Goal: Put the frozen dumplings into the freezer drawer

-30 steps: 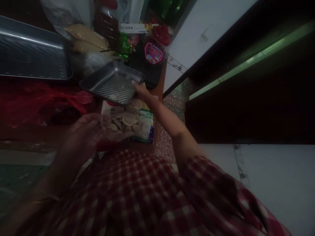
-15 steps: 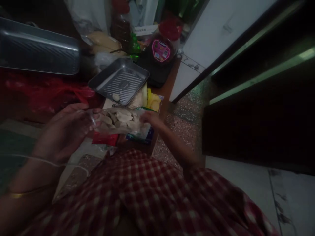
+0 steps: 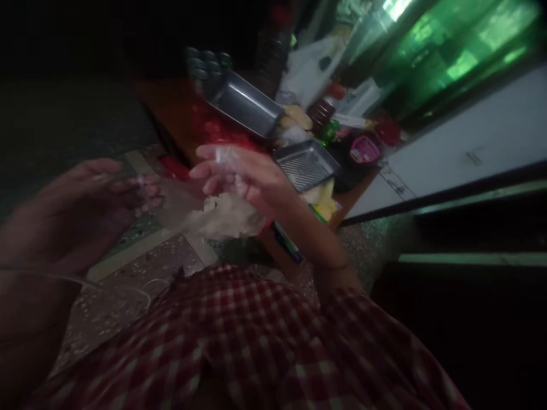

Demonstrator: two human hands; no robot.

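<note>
Stretching level between both clenched grips, left hand (image 3: 81,196) to right hand (image 3: 243,176): clear bag (image 3: 213,213).

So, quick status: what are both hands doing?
Left hand and right hand both gripping clear bag of pale pieces. Small metal tray behind, apart.

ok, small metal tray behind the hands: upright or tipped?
Upright: the small metal tray sits open side up on the table, its ribbed floor showing.

Bag (image 3: 213,213) between hands; tray (image 3: 305,165) behind, right.
</note>
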